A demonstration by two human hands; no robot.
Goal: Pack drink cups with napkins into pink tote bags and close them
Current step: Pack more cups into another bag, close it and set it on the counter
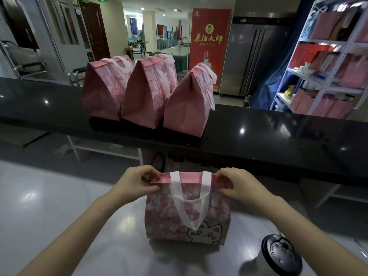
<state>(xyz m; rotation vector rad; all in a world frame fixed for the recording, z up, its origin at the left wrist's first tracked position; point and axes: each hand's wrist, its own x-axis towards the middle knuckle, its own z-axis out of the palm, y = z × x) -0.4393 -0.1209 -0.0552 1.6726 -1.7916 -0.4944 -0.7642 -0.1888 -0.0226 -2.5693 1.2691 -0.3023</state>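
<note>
Nearest, at lower right on the white table point(49, 206), a drink cup point(281, 255) with a dark lid, near the upright pink tote bag point(165, 216) at centre. Pinched along that bag's folded top edge at either end by left grip point(135, 183) and right grip point(235, 185), fingers curled over the fold, white handle point(175, 182) hanging down the cat-printed front. Farther back on the black table point(278, 136), three closed pink bags point(147, 96) side by side, tops folded shut.
</note>
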